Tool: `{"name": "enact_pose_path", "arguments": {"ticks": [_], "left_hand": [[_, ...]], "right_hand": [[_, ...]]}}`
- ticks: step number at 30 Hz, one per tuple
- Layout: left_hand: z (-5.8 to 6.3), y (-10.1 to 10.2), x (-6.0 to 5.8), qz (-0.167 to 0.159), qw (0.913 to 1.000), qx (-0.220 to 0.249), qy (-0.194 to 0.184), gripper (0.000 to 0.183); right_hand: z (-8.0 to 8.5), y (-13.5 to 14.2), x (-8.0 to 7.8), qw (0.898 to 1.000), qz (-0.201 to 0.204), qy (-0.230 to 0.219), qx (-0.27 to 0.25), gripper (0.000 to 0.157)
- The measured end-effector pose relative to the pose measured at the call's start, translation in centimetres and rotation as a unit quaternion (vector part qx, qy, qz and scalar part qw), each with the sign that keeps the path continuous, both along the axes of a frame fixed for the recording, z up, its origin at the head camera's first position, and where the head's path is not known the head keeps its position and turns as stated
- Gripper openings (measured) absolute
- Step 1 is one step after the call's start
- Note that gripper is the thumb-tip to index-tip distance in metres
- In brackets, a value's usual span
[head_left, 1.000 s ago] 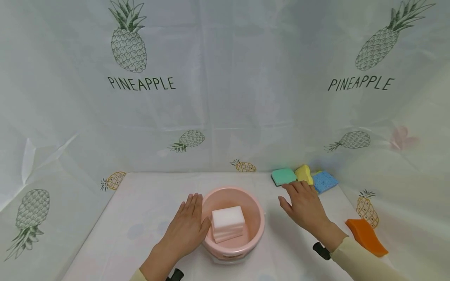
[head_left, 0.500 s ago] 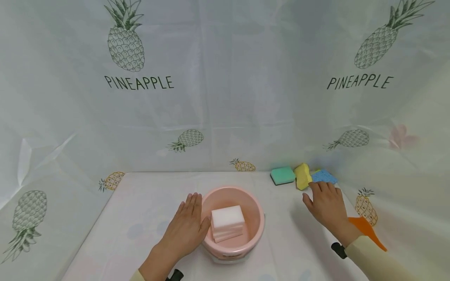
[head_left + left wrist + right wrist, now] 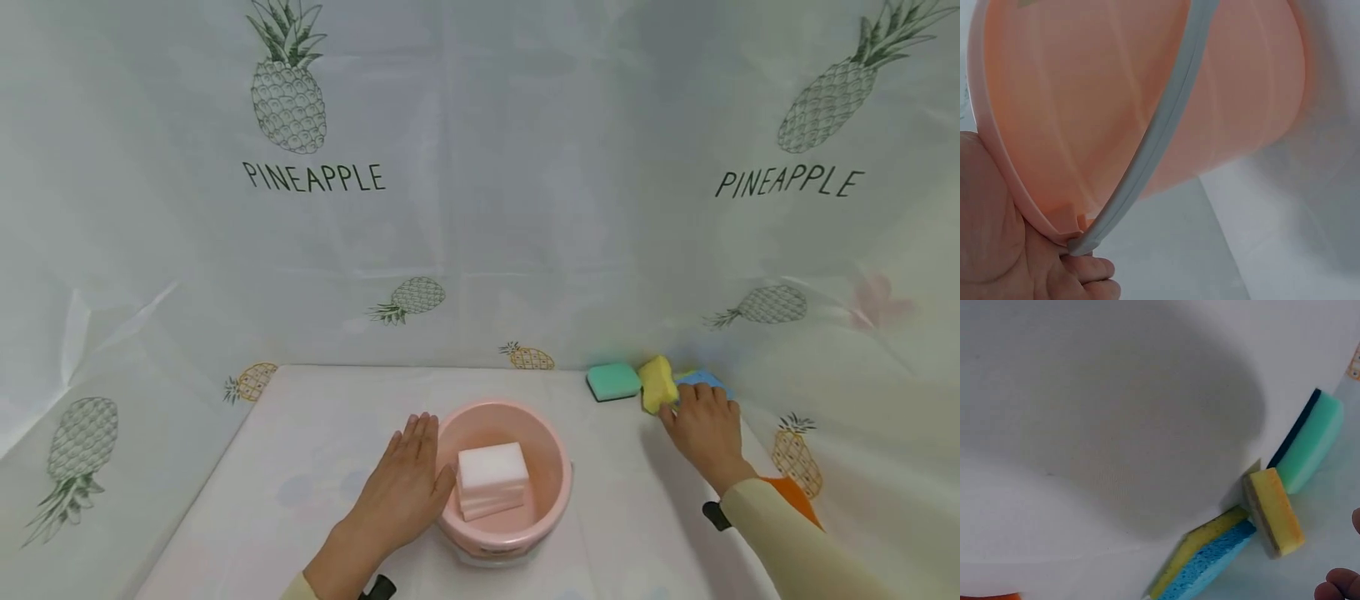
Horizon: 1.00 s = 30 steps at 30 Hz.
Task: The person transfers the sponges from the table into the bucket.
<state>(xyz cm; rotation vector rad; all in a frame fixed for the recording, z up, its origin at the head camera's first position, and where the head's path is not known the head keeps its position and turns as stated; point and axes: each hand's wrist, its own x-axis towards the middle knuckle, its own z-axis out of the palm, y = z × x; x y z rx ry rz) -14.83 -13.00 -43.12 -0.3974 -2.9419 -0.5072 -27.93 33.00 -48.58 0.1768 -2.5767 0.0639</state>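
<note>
A pink bucket (image 3: 564, 479) with a grey handle (image 3: 1147, 156) stands mid-table. Inside it sits a stack of white blocks (image 3: 491, 477), probably sponges. My left hand (image 3: 399, 483) rests against the bucket's left rim, its fingers straight. Over at the back right, my right hand (image 3: 703, 425) hangs above a blue-and-yellow sponge (image 3: 1210, 559), hiding much of it in the head view. Its fingertips, at the edge of the right wrist view, look apart from the sponges. Left of that sponge lean a yellow sponge (image 3: 657, 383) and a green sponge with a dark underside (image 3: 613, 381).
An orange curved piece (image 3: 793, 498) lies at the table's right edge, partly behind the right forearm. Pineapple-printed sheeting (image 3: 480, 208) rises behind the white table (image 3: 322, 433) and along its sides.
My right hand has moved right, from over the green and yellow sponges to over the blue one. The left hand stays at the bucket. The head view has shifted slightly.
</note>
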Motion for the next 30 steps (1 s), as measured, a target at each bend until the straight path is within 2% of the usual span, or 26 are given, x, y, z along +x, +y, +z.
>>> {"name": "enact_pose_path", "arguments": {"ticks": [7,14,25,30], "left_hand": [[0.1,0.1,0.1,-0.002,1.0,-0.001,0.0,0.068],[0.0,0.3,0.2,-0.005,0.9999,0.006,-0.01,0.068],[0.2,0.3,0.3,-0.006,0.9999,0.008,-0.01,0.067],[0.1,0.1,0.1,-0.002,0.9999,0.005,-0.009,0.067]], "right_hand": [[-1.3,0.2,-1.8,0.998,-0.029,-0.052,-0.012,0.046],[-1.9,0.2,-2.5,0.995,-0.049,-0.086,-0.022,0.043],[-2.3,-0.1,-3.7,0.995,-0.066,-0.067,-0.041,0.044],[-2.2,-0.4,-4.2,0.992,-0.07,-0.086,-0.062,0.037]]}}
